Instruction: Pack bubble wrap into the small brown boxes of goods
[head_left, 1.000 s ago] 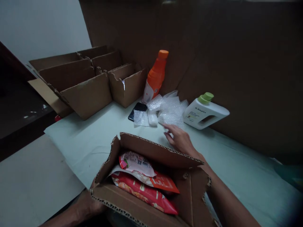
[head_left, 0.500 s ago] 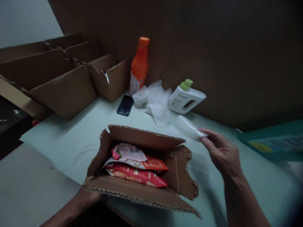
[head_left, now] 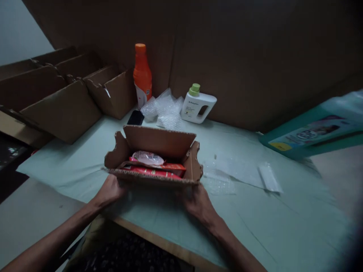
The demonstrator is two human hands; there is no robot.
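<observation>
Evidently both hands are on one small open-topped cardboard box (head_left: 159, 141), which sits before the person above the near part of the worktop (head_left: 283, 219). The left hand (head_left: 112, 189) has its grip curled in on the near left corner, and the right hand (head_left: 198, 202) has its grip closed likewise at the near right corner (the fingertips of both are hidden by the cardboard, and whether the box's base touches the cloth cannot be told). Inside lie red food packets (head_left: 154, 172), with a smaller pink-and-white packet (head_left: 149, 158) against them on the far side. Beyond the box, a dark smartphone (head_left: 136, 118) lies near an upright orange bottle (head_left: 143, 75); a heap of bubble wrap (head_left: 167, 109) sits between that bottle and a white detergent bottle (head_left: 195, 105) with a green cap and a moulded handle. To the right of the box, a flat strip of bubble wrap (head_left: 238, 172) stretches over the cloth, a white roll (head_left: 269, 177) at its right end. Larger cardboard boxes (head_left: 62, 113) stand at the left, their tops open, and a teal jug (head_left: 320, 124) with a yellow-cornered label is at the far right.
</observation>
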